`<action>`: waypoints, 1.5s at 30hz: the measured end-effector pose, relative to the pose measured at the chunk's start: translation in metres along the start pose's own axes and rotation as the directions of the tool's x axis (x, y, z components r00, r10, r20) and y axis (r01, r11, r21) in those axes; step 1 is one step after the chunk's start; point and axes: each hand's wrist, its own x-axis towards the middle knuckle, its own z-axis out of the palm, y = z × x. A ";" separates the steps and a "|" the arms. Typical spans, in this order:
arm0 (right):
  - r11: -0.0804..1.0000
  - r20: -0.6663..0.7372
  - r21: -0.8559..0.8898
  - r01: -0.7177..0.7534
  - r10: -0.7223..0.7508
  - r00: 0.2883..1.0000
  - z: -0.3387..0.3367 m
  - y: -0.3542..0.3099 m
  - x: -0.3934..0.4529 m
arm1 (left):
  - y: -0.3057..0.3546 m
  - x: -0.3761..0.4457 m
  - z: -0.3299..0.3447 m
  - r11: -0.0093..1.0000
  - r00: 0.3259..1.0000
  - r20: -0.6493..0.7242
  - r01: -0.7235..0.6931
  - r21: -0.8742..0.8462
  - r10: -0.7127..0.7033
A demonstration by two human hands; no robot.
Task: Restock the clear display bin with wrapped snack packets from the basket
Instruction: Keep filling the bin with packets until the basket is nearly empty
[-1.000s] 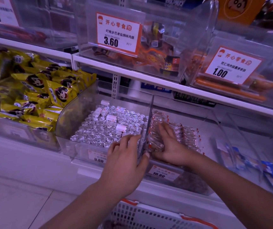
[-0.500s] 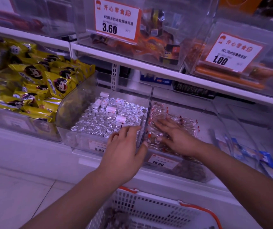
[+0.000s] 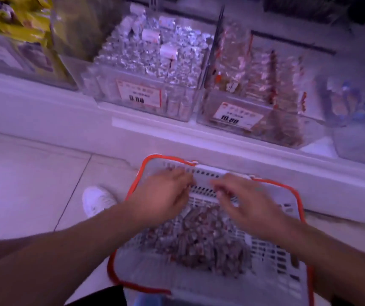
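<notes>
A white slotted basket (image 3: 272,281) with a red rim sits on the floor below me. A heap of brownish wrapped snack packets (image 3: 197,239) lies in it. My left hand (image 3: 164,197) and my right hand (image 3: 245,202) hover side by side over the basket's far end, fingers stretched forward and holding nothing. The image is blurred. Up on the shelf stands the clear display bin (image 3: 258,120) with a 10.80 price tag, holding rows of red-and-clear wrapped packets (image 3: 256,71).
Left of that bin is a clear bin of silver foil sweets (image 3: 153,56) tagged 9.80. Yellow packets (image 3: 18,23) fill a bin at far left, blue packets (image 3: 351,100) one at far right. A white shoe (image 3: 97,199) stands on the tiled floor beside the basket.
Both hands have left the shelf bins and dropped down over the basket. My view has tilted from the shelves to the floor.
</notes>
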 end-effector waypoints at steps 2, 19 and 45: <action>0.960 0.502 -0.067 -0.273 0.269 0.822 0.061 0.034 -0.035 | -0.026 -0.022 0.039 0.993 0.934 0.337 0.118 0.021 -0.118; 0.620 0.470 -0.154 -0.769 0.730 0.495 0.242 0.106 -0.119 | -0.044 -0.018 0.269 0.710 0.585 0.561 0.705 0.005 -0.585; 0.708 0.621 -0.125 -0.695 0.602 0.502 0.252 0.102 -0.134 | -0.049 -0.026 0.296 0.899 0.716 0.593 0.437 0.030 -0.368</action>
